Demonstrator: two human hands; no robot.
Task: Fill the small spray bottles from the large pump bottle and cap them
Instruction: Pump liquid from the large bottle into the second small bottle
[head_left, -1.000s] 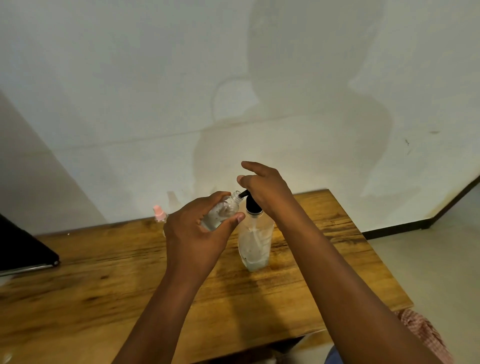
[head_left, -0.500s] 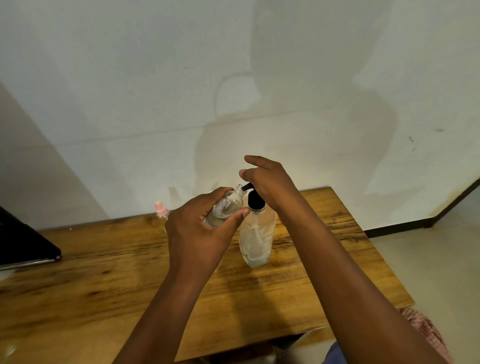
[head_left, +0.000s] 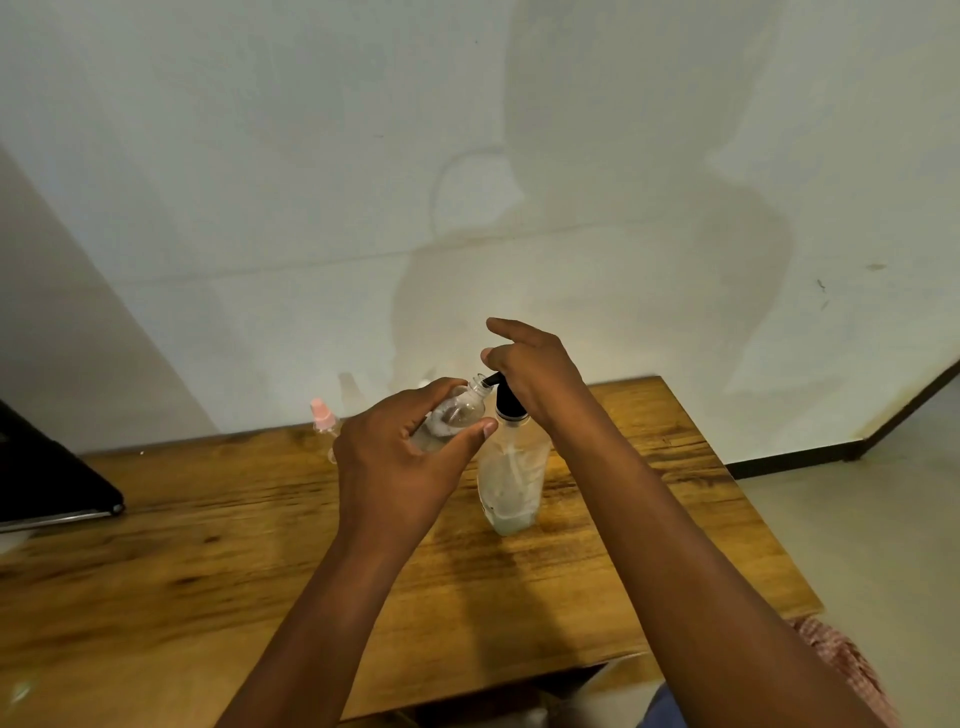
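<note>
A large clear pump bottle (head_left: 511, 478) with a black pump head stands upright on the wooden table (head_left: 208, 545); only a little liquid shows at its bottom. My right hand (head_left: 535, 374) rests on top of the pump head, index finger raised. My left hand (head_left: 400, 457) grips a small clear uncapped spray bottle (head_left: 457, 413), tilted so its open neck meets the black pump spout. A second small bottle with a pink cap (head_left: 322, 415) stands behind my left hand, partly hidden.
A dark flat object (head_left: 47, 483) lies at the table's left edge. A white wall rises just behind the table. The table's right edge drops to a pale floor. Checked cloth (head_left: 852, 670) shows at the lower right.
The pump head and my right hand have risen slightly since a second ago. My left hand keeps the small bottle's neck at the spout.
</note>
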